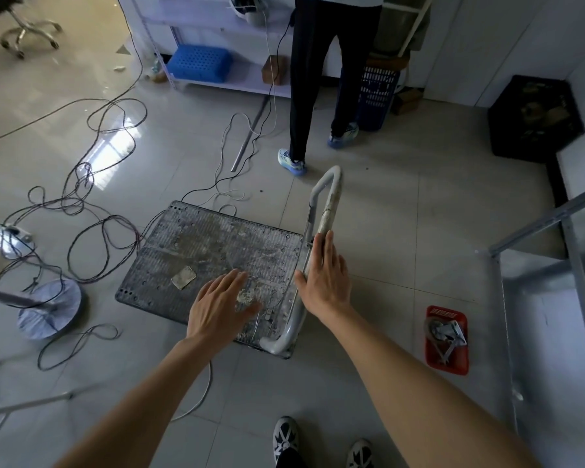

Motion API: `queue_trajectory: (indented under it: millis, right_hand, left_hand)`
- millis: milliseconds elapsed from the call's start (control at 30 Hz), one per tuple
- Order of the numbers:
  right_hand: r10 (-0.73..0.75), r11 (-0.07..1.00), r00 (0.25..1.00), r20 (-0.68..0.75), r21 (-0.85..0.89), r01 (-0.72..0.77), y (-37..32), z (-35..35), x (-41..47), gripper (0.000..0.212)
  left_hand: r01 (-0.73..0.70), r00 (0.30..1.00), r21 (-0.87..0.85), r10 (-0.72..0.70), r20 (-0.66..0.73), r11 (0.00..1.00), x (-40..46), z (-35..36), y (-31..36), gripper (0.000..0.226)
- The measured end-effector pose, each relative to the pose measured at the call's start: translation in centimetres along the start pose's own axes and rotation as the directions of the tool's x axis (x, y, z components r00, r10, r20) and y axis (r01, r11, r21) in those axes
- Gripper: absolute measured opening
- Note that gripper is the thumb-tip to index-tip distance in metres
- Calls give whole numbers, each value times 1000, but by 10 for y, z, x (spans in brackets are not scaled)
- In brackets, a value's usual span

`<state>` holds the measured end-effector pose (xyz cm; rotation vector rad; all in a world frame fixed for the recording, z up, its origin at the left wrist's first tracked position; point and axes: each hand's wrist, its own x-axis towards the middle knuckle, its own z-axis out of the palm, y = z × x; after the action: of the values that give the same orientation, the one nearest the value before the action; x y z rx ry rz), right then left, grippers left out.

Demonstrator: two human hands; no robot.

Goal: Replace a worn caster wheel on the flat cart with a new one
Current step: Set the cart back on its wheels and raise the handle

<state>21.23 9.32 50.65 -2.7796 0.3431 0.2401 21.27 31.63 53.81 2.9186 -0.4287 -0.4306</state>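
The flat cart stands deck up on the tiled floor, its grey ribbed deck dirty and stained. Its pale tubular handle rises along the right side. My right hand lies with straight fingers against the handle's middle, thumb on the deck side. My left hand hovers with fingers spread over the deck's near right part. A red tray on the floor to the right holds a caster wheel with a metal plate and a tool. The cart's own wheels are hidden under the deck.
Loose cables sprawl over the floor left of the cart, near a round fan base. A person stands beyond the cart at a shelf. A metal rack frame is at the right. My shoes are at the bottom edge.
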Motion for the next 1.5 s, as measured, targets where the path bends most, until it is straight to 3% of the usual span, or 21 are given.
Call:
queue_trajectory:
  millis: [267, 433, 600, 767, 933, 1500]
  right_hand:
    - [10, 1000, 1000, -11, -21, -10, 22, -5, -9, 96]
    - [26, 999, 1000, -16, -23, -26, 46, -10, -18, 97]
    - [42, 998, 999, -19, -35, -42, 80, -17, -28, 92]
    - [52, 997, 998, -19, -48, -53, 117, -29, -45, 86]
    - [80, 995, 997, -23, -59, -81, 158, -40, -60, 89]
    - [208, 968, 976, -63, -129, -214, 300, -74, -122, 85]
  left_hand:
    - [-43, 999, 4, 43, -15, 999, 4, -1, 13, 79]
    - [-47, 999, 10, 47, -5, 999, 3, -3, 31, 91]
    - [-79, 997, 11, 79, -19, 997, 5, -1, 57, 79]
    - [-125, 992, 3, 125, -4, 992, 5, -1, 89, 91]
    - [-174, 985, -8, 173, -4, 985, 7, 3, 124, 77]
    - [-326, 944, -18, 327, 36, 945, 5, 19, 257, 75]
